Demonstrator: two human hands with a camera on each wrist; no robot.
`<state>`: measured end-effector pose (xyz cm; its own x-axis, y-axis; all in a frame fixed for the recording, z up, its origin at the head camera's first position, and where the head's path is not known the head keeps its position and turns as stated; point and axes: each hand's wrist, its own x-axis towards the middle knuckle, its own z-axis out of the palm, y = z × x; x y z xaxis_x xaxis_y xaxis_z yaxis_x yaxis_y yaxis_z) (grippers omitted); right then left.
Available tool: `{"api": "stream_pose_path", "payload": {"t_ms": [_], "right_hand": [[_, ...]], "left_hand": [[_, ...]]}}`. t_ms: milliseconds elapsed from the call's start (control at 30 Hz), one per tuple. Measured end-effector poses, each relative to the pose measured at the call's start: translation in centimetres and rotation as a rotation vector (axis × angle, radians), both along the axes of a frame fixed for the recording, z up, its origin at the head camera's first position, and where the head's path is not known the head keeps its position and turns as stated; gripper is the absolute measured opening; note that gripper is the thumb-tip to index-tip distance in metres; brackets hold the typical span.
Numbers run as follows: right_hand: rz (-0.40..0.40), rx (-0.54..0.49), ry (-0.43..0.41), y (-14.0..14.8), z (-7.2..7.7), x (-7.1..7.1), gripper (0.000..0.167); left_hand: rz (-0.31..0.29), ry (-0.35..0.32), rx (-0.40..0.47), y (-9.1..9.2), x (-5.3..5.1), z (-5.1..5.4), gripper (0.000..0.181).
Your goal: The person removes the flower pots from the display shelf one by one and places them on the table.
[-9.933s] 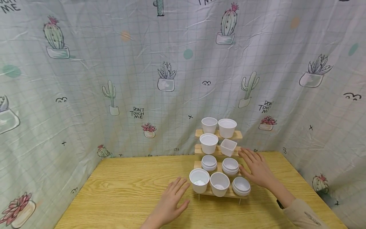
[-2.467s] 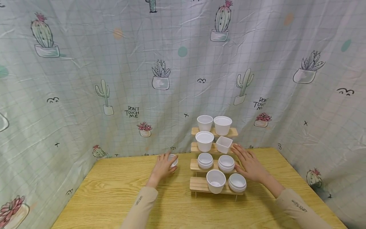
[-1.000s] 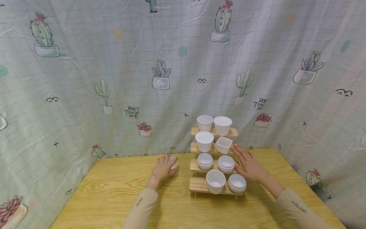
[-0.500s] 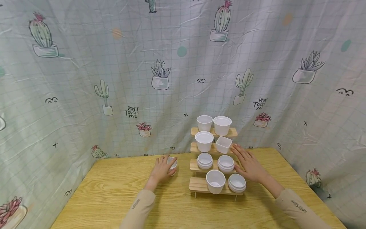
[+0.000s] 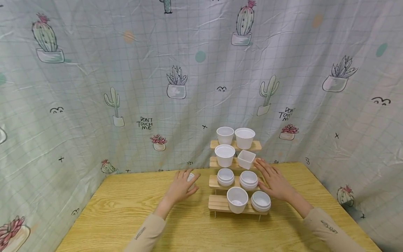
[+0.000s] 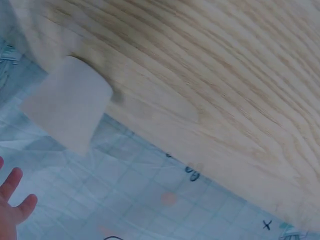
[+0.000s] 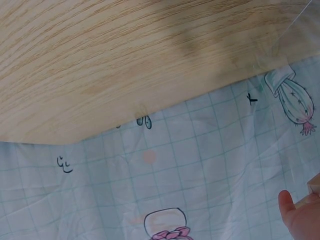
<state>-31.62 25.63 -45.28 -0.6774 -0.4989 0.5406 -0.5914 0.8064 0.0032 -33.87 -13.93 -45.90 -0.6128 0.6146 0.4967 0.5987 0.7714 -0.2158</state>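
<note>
A white plastic cup [image 5: 190, 177] stands on the table left of a tiered wooden rack [image 5: 218, 202], partly hidden by my left hand [image 5: 181, 187]. That hand has its fingers spread. In the left wrist view the cup [image 6: 70, 102] stands apart from the fingertips. My right hand [image 5: 278, 182] rests with extended fingers at the rack's right side, by the square cup [image 5: 246, 159] and a low round tub [image 5: 248, 179]. The bottom tier carries a round cup [image 5: 237, 200] and another low tub [image 5: 261, 201], with bare wood at its left end.
Higher tiers hold more white cups, among them two on top, a left one [image 5: 225, 135] and a right one [image 5: 245, 138]. The rack stands on a wood-grain table [image 5: 132, 210]. A cactus-print curtain [image 5: 141, 80] hangs along the back and sides.
Since the earliest frame, the cup from the rack's bottom left has gone to the table on the left. Lately my left hand has let go and drawn back slightly. The right hand stays put.
</note>
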Motion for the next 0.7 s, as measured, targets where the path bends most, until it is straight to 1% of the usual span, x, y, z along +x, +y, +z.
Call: {"api": "stream_pose_path", "payload": {"t_ms": [67,167,300,400,567,700], "right_hand": [[-0.002,0.0,-0.005,0.0,0.0,0.0,0.07],[-0.001,-0.005,-0.006,-0.1,0.1,0.1,0.07],[0.003,-0.01,0.001,-0.1,0.1,0.0,0.07],[0.004,-0.01,0.003,-0.2,0.0,0.0,0.07],[0.009,-0.012,0.005,-0.2,0.1,0.1,0.07],[0.009,-0.014,0.003,-0.1,0.1,0.2,0.07]], "left_hand": [[-0.029,0.031,0.002,0.2,0.6,0.3,0.048],[-0.091,0.069,0.03,0.4,1.3,0.7,0.048],[-0.138,0.109,0.031,0.6,2.2,1.1,0.051],[-0.154,0.141,0.009,0.7,2.9,1.5,0.051],[-0.192,0.204,-0.016,1.0,4.2,2.3,0.048],[-0.221,0.222,-0.017,1.3,5.2,2.6,0.047]]}}
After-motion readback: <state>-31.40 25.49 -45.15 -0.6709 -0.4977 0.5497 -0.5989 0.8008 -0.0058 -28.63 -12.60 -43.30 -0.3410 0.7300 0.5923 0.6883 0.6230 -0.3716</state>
